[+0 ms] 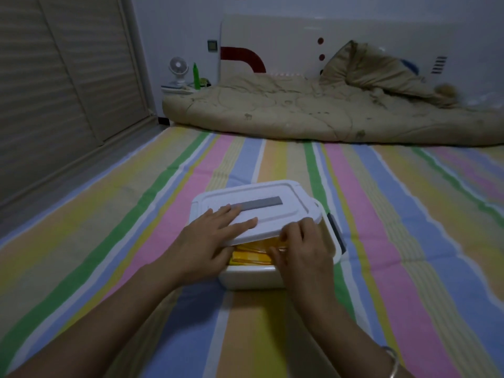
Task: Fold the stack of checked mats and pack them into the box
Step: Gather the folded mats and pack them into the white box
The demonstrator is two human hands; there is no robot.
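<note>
The left grip (207,241) lies on top of the white lid (275,216). Its fingers are straight and flat on the lid, and its thumb is tucked under the lid's near edge, so it pinches the lid. The right grip (302,249) is just beside the left one. Its fingers are curled round the near edge of the same lid, and its thumb points toward the left grip.

The lid sits tilted on the white box (253,276). The edge by both grips is lifted and the far edge is down. The box is right under the grips.

The yellow checked mats (251,258) lie folded inside the box, in the gap between the two grips and below the lid. A grey strip (261,204) on the lid starts at the left grip's fingertips. A grey latch (336,233) is on the box side, just past the right grip.

The box rests on a bed with a striped sheet (395,241). There is a silver bracelet (392,364) on the right wrist. Far beyond the grips are a rumpled tan quilt (300,110), a small white fan (177,69) and a green bottle (195,76).
</note>
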